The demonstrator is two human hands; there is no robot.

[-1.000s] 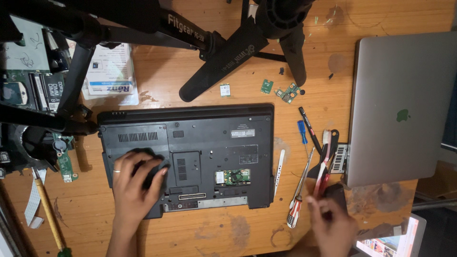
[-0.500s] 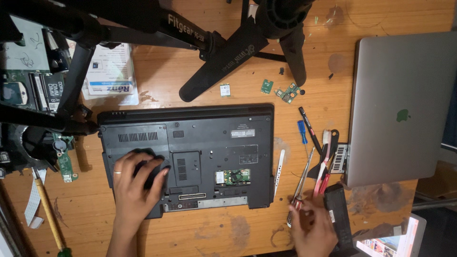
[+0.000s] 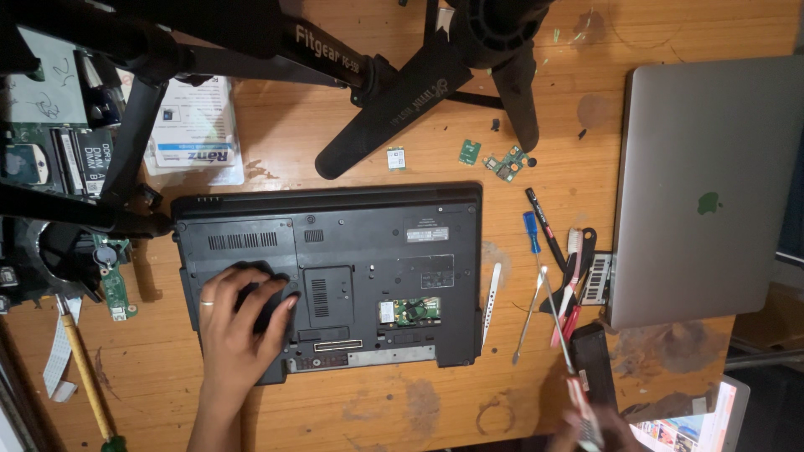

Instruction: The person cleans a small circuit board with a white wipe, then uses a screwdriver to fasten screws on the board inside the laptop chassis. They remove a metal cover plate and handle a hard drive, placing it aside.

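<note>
A black laptop [image 3: 368, 243] lies bottom up on the wooden table [image 3: 352, 410], with a small green card [image 3: 410, 311] exposed in an open bay. My left hand [image 3: 239, 322] rests flat on its lower left part, fingers spread over a panel. My right hand [image 3: 599, 434] is at the bottom edge, mostly cut off, gripping a screwdriver [image 3: 576, 393] with a red and white handle. Its thin shaft points up toward the loose tools. A black rectangular block [image 3: 595, 356] lies just beside that hand.
A shut silver laptop [image 3: 712, 184] lies at the right. Black tripod legs [image 3: 402, 100] cross the top. Small circuit boards [image 3: 502, 161], a blue screwdriver [image 3: 531, 230], a black pen [image 3: 544, 226], a metal pick [image 3: 528, 318] and a white pry stick [image 3: 491, 297] lie between the laptops. Boards and parts [image 3: 50, 159] crowd the left.
My right hand has drawn back toward the bottom edge with the red and white screwdriver lifted in it. My left hand has stayed on the black laptop.
</note>
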